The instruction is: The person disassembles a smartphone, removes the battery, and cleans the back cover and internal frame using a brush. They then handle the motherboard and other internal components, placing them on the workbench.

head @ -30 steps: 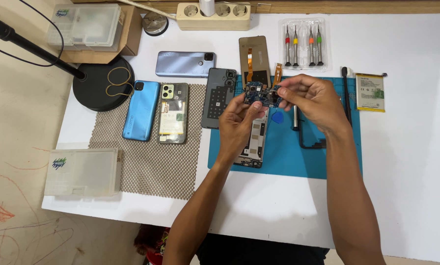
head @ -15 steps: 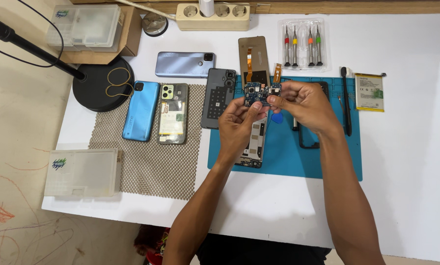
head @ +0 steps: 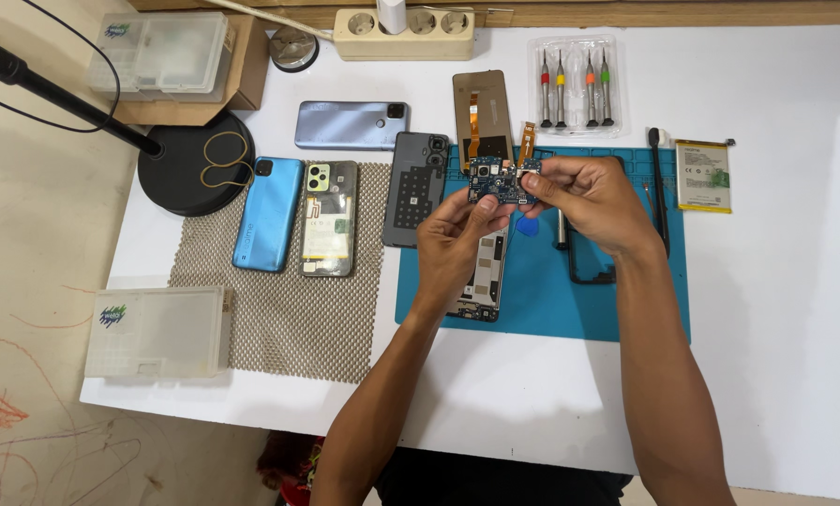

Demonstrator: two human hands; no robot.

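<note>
White tabletop (head: 776,309) fills most of the frame, tan floor down the left edge. Blue rectangular rubber work mat (head: 542,300) sits centre right of the table; beige woven mesh mat (head: 289,309) lies left of it, the two touching edge to edge. Round black lamp base (head: 193,169) at upper left with a yellow rubber band on top, black arm running off to the corner. Clear plastic parts box (head: 157,333) at lower left of the table, another clear parts box (head: 162,54) on a brown cardboard box at top left. Beige power strip (head: 403,33) at top centre. On the mesh: light blue phone back-up (head: 268,214) and, just beside it, an opened phone with yellow-green battery showing (head: 328,218). Grey-blue phone lying sideways (head: 352,125) above them. Dark grey phone back cover (head: 415,187) straddles the two mats. Dark display panel with orange flex cable (head: 482,112) at top centre, clear blister pack of four small screwdrivers (head: 575,80) right of it. White flat phone battery (head: 703,175) at far right, thin black spudger tool (head: 659,187) just left of it. Left hand (head: 457,239) and right hand (head: 584,197) are both raised over the blue mat, fingertips pinching a small blue phone circuit board (head: 497,180) between them, upper centre of the frame. Stripped phone frame (head: 484,281) lies on the mat under the left hand; small blue pick (head: 529,227) near it.
</note>
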